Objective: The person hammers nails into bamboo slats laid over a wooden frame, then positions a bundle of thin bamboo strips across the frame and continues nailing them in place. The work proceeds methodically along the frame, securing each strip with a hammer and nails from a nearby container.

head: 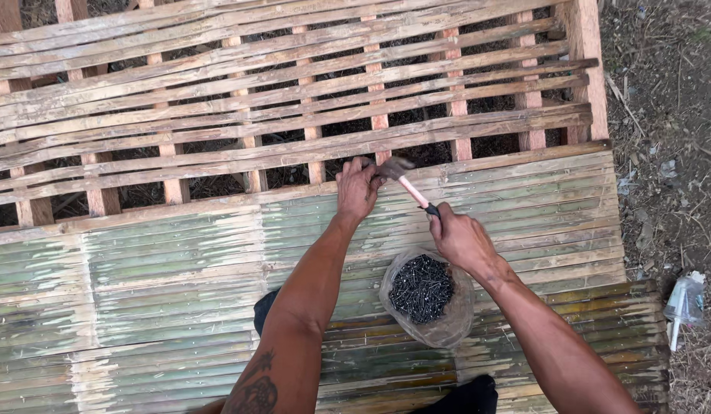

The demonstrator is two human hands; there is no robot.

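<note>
My right hand (461, 239) grips a hammer (405, 179) with a pink handle and a dark steel head. The head hangs just right of my left hand (357, 188), which presses on the edge of the green bamboo slats (179, 253), fingers pinched at a spot I cannot see clearly. A clear plastic bag of dark nails (423, 290) lies open on the slats, just below my right wrist. Beyond my hands, pale split strips (294, 100) lie loosely over a wooden frame (589, 69).
The slatted platform ends at the right, where bare ground with dry litter (670, 115) starts. A crumpled plastic bottle (684, 303) lies on that ground. Gaps between the far strips show the wooden cross-bars (102, 201) below. My dark-clad knees (467, 396) rest at the near edge.
</note>
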